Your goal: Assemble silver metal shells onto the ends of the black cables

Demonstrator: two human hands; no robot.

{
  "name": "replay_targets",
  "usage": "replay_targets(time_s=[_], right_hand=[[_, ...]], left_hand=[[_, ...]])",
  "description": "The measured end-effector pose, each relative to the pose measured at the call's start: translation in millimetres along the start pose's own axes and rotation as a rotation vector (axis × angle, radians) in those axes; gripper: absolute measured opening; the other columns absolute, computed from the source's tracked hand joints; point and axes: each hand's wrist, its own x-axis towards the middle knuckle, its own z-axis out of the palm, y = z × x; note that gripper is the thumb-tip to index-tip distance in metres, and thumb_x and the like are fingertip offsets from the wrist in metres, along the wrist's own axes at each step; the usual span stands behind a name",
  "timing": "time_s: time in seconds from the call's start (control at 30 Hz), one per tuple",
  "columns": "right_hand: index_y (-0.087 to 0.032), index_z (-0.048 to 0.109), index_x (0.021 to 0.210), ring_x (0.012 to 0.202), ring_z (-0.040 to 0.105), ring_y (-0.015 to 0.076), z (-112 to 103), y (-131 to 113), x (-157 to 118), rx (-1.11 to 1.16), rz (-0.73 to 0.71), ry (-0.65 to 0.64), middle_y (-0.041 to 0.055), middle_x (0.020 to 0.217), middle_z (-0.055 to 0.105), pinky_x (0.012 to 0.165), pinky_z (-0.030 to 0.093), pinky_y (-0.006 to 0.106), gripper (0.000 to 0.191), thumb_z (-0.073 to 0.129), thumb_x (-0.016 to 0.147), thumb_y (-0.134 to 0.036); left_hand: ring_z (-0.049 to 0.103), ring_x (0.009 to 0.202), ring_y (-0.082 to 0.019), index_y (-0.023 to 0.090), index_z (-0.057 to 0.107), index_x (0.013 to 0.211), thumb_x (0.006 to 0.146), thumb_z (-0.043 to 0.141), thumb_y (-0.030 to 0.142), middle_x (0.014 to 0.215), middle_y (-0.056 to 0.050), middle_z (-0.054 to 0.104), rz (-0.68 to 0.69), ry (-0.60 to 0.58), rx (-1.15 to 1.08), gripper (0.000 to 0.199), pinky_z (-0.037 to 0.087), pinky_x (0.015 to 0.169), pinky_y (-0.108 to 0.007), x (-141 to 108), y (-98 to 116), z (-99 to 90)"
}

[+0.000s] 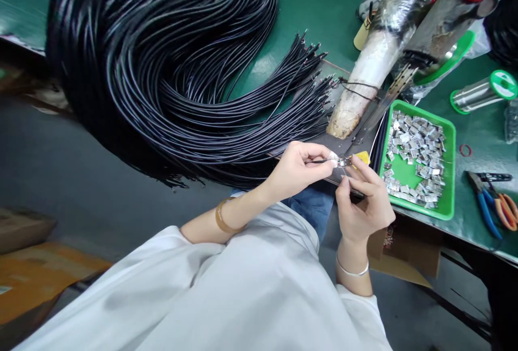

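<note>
Cable (319, 162) is pinched between fingertips of the left hand (301, 166), best steadied near the metal piece (344, 162) at three o'clock; right hand (364, 200) part-curled, hold indeterminable.

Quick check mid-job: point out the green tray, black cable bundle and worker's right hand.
Green tray (409, 174): head view, bare patch of its floor.
Black cable bundle (162, 87): head view, middle of its bend.
Right hand (365, 208): head view, its middle.

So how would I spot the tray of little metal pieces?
On the green table, follow the black cables rightward, past the slanting pale tube. A shallow green tray sits there; unlike the nearby spool and pliers, it holds many silvery pieces.
</note>
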Motion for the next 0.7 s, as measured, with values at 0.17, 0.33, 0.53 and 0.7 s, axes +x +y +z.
replay_targets(time_s=[0.17,0.33,0.53,0.7], right_hand=[[-0.019,0.066,0.096,0.102,0.078,0.0214,2.2,-1.6,1.2,-0.016,0.061,0.006,0.0084,0.115,0.078,0.088,0.067,0.033,0.024,0.074,0.080,-0.002],[-0.020,0.068,0.096,0.104,0.077,0.0201,4.8,-6.4,9.1,-0.105,0.017,0.025,0.0053,0.112,0.079,0.092,0.065,0.032,0.021,0.074,0.083,-0.005],[-0.020,0.066,0.092,0.103,0.077,0.0197,5.4,-10.4,11.3,-0.098,0.012,0.034,0.0054,0.113,0.079,0.088,0.067,0.030,0.021,0.075,0.081,-0.005],[-0.021,0.065,0.092,0.096,0.079,0.0188,3.4,-7.2,6.4,-0.118,0.011,-0.014,0.0055,0.113,0.078,0.086,0.067,0.032,0.018,0.073,0.083,-0.008]], left_hand=[[0.060,0.063,-0.008,0.011,0.076,0.076,0.075,0.072,0.017,0.071,-0.001,0.070,-0.004,0.028,0.045,0.007,0.051,0.064,-0.019,-0.5,-1.2,0.6],[0.060,0.063,-0.008,0.011,0.077,0.076,0.076,0.073,0.018,0.072,-0.002,0.071,0.029,0.081,0.035,0.008,0.051,0.063,-0.018,-0.7,-0.1,3.5],[0.061,0.065,-0.009,0.011,0.077,0.074,0.074,0.076,0.019,0.071,-0.002,0.072,0.021,0.086,0.036,0.008,0.052,0.065,-0.020,-1.1,3.3,2.7],[0.060,0.064,-0.009,0.012,0.077,0.074,0.072,0.079,0.020,0.069,-0.002,0.071,-0.041,0.076,0.017,0.009,0.051,0.064,-0.020,-2.0,1.4,-1.7]])
